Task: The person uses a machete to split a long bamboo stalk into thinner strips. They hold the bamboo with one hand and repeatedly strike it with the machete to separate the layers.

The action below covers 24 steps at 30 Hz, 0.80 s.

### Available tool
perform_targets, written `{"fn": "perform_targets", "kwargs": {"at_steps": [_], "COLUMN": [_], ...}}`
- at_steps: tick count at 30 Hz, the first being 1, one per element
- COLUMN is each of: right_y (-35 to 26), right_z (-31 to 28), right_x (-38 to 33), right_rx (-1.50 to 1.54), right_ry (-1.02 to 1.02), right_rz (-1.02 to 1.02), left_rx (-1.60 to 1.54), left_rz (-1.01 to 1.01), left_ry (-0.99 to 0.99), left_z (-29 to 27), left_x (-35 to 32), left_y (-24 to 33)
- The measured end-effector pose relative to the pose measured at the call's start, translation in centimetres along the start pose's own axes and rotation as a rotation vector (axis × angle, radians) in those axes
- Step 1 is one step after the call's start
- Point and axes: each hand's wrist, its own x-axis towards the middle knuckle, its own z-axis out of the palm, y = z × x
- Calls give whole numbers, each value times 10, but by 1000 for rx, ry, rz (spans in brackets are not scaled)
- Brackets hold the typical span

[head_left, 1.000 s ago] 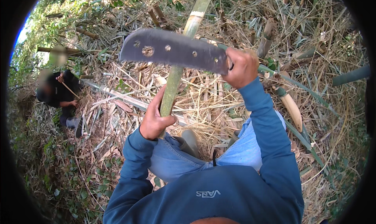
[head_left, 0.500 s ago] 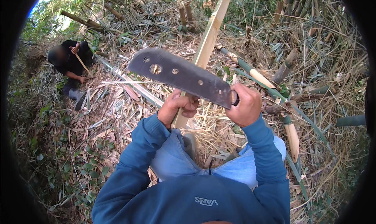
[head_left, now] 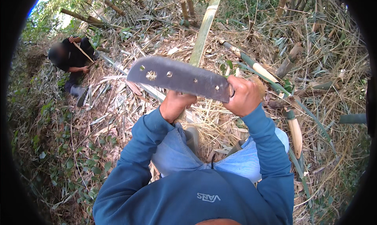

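Containers: none in view; the ground is loose litter, nothing holds anything.

Item 1: cleaver-like chopping blade [head_left: 178, 77]. Broad, dark grey metal, blunt rounded tip at the person's left, several holes punched through it. It lies roughly level across the middle of the view, raised above the ground, with the handle end at the person's right. It crosses in front of the bamboo pole and above the left hand.

Item 2: bamboo pole [head_left: 204, 26]. Long, pale green-yellow, running from the top of the view down toward the person's lap; its lower part is hidden behind the blade and the left hand.

Item 3: right hand [head_left: 244, 95]. Closed in a full fist around the blade's handle, which the fingers hide entirely. Blue sleeve to the wrist.

Item 4: left hand [head_left: 175, 104]. Just below the blade, fingers curled tight about the lower part of the bamboo pole; the grip itself is partly hidden by the blade's edge.

Item 5: cut bamboo pieces [head_left: 294, 132]. Short pale and green lengths lying at the person's right, well apart from both hands.

Item 6: dry leaf and straw litter [head_left: 118, 107]. Covers the ground all round, with green weeds at the person's left.

Item 7: another person [head_left: 70, 58]. Dark clothing, crouched at upper left, well apart, holding a thin stick.
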Motion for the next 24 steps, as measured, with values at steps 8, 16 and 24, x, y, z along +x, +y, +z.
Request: {"fn": "perform_targets", "kwargs": {"at_steps": [8, 16, 24], "right_y": [5, 21, 35], "right_z": [-4, -6, -9], "right_x": [3, 11, 18], "right_rx": [-68, -79, -88], "right_ry": [19, 95, 133], "right_rz": [31, 82, 159], "left_rx": [92, -15, 38], "left_rz": [141, 101, 137], "left_ry": [101, 36, 45], "left_z": [13, 15, 23], "left_x": [-6, -12, -12], "left_y": [8, 15, 15]}}
